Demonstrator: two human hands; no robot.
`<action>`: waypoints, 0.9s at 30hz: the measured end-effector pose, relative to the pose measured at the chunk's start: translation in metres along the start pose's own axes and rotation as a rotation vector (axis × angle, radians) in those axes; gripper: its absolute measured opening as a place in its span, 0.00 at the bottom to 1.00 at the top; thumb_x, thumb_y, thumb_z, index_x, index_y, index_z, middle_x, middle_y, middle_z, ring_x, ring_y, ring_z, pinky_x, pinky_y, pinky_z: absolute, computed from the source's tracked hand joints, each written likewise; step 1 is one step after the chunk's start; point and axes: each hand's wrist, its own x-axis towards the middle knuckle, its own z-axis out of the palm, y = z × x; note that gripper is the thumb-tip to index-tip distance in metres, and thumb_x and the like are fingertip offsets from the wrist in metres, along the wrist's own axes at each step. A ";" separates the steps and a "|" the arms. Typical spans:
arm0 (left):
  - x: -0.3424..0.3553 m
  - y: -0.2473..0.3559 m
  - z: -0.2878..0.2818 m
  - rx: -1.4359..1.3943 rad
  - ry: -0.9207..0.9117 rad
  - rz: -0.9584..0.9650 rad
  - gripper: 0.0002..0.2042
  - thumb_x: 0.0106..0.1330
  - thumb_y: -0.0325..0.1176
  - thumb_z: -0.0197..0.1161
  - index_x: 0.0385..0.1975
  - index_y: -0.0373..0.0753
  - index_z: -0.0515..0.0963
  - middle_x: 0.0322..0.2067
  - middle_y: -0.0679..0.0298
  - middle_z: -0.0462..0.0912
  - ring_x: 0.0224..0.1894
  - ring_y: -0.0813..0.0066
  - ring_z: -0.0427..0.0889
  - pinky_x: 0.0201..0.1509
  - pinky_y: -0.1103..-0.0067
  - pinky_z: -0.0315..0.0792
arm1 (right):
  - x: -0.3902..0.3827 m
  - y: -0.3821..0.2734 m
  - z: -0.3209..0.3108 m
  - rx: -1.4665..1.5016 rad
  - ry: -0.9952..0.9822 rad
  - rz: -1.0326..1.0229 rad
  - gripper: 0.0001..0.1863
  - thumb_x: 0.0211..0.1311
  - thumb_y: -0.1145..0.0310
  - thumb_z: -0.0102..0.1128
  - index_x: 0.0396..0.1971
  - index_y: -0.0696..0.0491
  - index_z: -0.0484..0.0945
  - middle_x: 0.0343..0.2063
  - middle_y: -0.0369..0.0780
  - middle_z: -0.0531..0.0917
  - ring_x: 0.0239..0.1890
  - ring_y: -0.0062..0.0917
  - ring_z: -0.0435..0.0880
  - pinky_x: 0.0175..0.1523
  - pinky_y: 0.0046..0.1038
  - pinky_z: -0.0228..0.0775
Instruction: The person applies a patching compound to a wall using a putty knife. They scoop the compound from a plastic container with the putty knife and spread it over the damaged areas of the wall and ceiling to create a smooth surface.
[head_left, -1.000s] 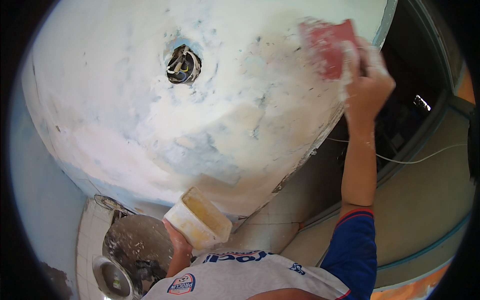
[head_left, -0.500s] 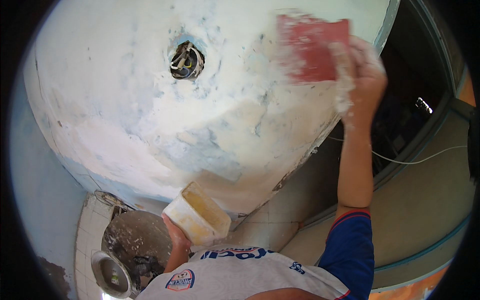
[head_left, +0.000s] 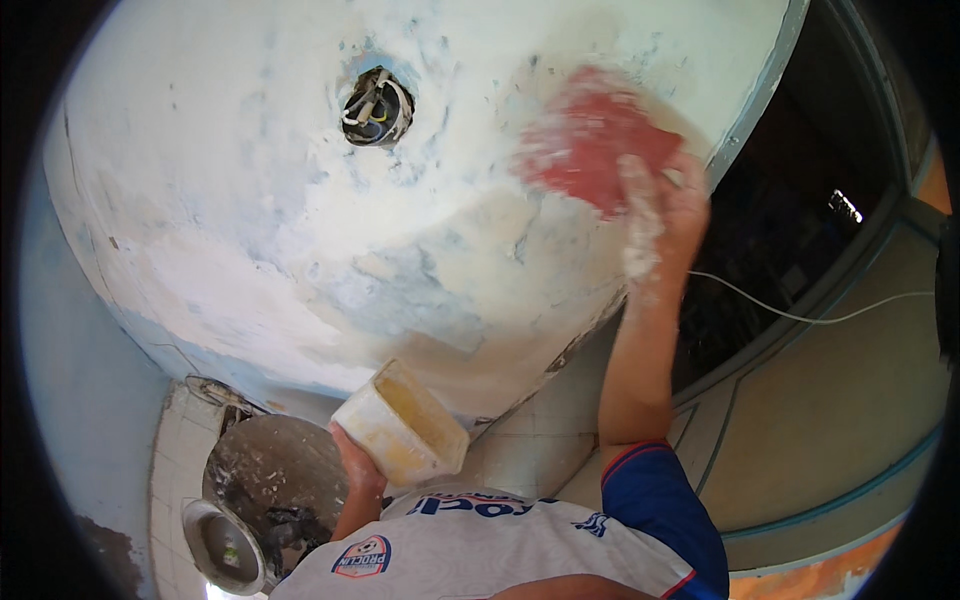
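My right hand (head_left: pixel 665 200), dusted with white, is closed on a red, flat spreader (head_left: pixel 600 145), blurred and angled against the patchy white wall (head_left: pixel 250 190), to the right of a round hole with loose wires (head_left: pixel 377 108). Low in front of my body, my left hand (head_left: pixel 360 460) grips the side of a white rectangular plastic container (head_left: pixel 400 425) with yellowish residue inside.
The wall's right edge meets a dark doorway (head_left: pixel 820 170), crossed by a thin white cable (head_left: pixel 820 321). A blue side wall (head_left: pixel 95 380) is at left. On the tiled floor (head_left: pixel 180 450) below are a round, stained surface (head_left: pixel 260 460) and a metal basin (head_left: pixel 225 545).
My right hand and the red spreader have moved left and down along the wall, and the spreader has tilted. My left hand still holds the container, nearly unmoved.
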 end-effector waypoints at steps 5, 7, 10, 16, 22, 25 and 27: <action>0.003 -0.006 -0.005 0.027 0.007 -0.013 0.37 0.76 0.66 0.33 0.69 0.41 0.63 0.64 0.57 0.73 0.64 0.59 0.74 0.67 0.66 0.68 | -0.001 0.021 -0.003 -0.125 0.082 0.077 0.14 0.66 0.77 0.65 0.45 0.58 0.68 0.36 0.46 0.87 0.30 0.21 0.84 0.32 0.23 0.76; 0.003 -0.004 -0.004 0.008 0.039 -0.026 0.37 0.76 0.66 0.33 0.69 0.41 0.64 0.64 0.57 0.73 0.64 0.60 0.74 0.68 0.66 0.68 | -0.001 0.029 -0.020 -0.058 0.134 0.017 0.14 0.68 0.77 0.63 0.46 0.59 0.68 0.38 0.47 0.87 0.29 0.21 0.84 0.31 0.22 0.76; 0.000 -0.002 -0.008 0.006 0.037 -0.028 0.37 0.76 0.66 0.33 0.69 0.40 0.64 0.64 0.58 0.73 0.64 0.60 0.74 0.68 0.67 0.68 | -0.020 0.010 -0.001 -0.025 0.098 0.006 0.14 0.69 0.77 0.62 0.48 0.60 0.68 0.38 0.46 0.87 0.31 0.21 0.84 0.33 0.21 0.76; 0.003 -0.011 -0.016 0.004 -0.012 -0.061 0.38 0.75 0.68 0.33 0.69 0.42 0.64 0.65 0.58 0.72 0.65 0.58 0.72 0.69 0.64 0.66 | 0.002 0.030 0.002 -0.286 0.064 0.079 0.16 0.67 0.75 0.65 0.49 0.59 0.68 0.38 0.45 0.87 0.33 0.19 0.83 0.35 0.21 0.75; -0.003 -0.010 -0.011 -0.106 -0.050 -0.019 0.38 0.75 0.67 0.33 0.70 0.42 0.64 0.66 0.59 0.72 0.67 0.58 0.71 0.71 0.64 0.65 | -0.070 0.041 -0.032 -0.009 0.050 0.123 0.15 0.68 0.78 0.62 0.50 0.59 0.69 0.46 0.46 0.84 0.43 0.24 0.83 0.47 0.26 0.77; -0.003 -0.003 -0.002 -0.259 -0.168 0.001 0.39 0.74 0.68 0.30 0.70 0.42 0.64 0.67 0.60 0.71 0.67 0.58 0.71 0.72 0.64 0.64 | -0.132 0.047 -0.038 0.063 -0.045 0.071 0.13 0.70 0.79 0.57 0.51 0.57 0.69 0.53 0.45 0.80 0.54 0.26 0.79 0.61 0.35 0.72; -0.015 0.002 0.007 -0.184 -0.279 0.149 0.39 0.74 0.68 0.30 0.70 0.43 0.64 0.67 0.60 0.70 0.68 0.59 0.70 0.72 0.62 0.64 | -0.170 0.051 -0.037 0.186 -0.059 0.079 0.13 0.71 0.79 0.57 0.51 0.57 0.69 0.53 0.45 0.79 0.54 0.27 0.79 0.61 0.34 0.72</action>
